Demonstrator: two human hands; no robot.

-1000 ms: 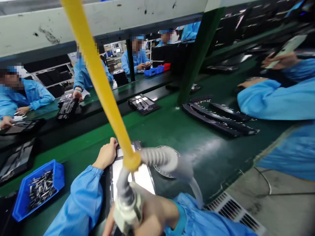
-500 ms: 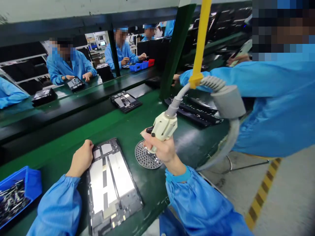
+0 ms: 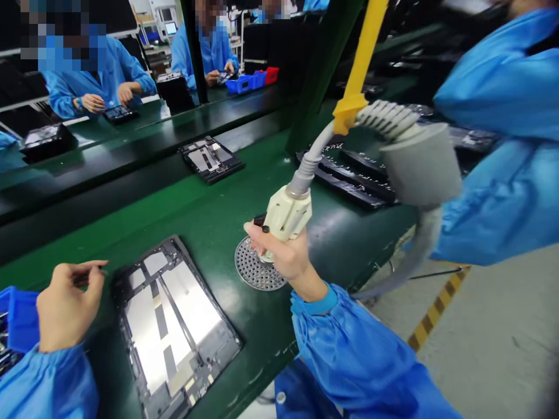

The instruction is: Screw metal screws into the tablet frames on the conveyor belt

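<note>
A cream electric screwdriver (image 3: 285,217), hung from a grey hose and a yellow cord (image 3: 360,58), stands upright in my right hand (image 3: 283,259), which is closed round its grip above a round perforated metal disc (image 3: 255,270). My left hand (image 3: 65,304) hovers at the left, just off the open tablet chassis (image 3: 172,323) lying flat on the green bench, with thumb and fingers pinched on something too small to name. The chassis shows silver plates inside a black frame.
A blue bin (image 3: 20,317) sits at the far left edge. Another open chassis (image 3: 210,158) lies farther back on the belt. Black strips (image 3: 353,177) lie to the right. A co-worker in blue (image 3: 502,134) stands close on the right; other people work across the line.
My left hand has lifted off the chassis corner and moved left toward the blue bin, now pinched. The right hand with the screwdriver stays over the disc.
</note>
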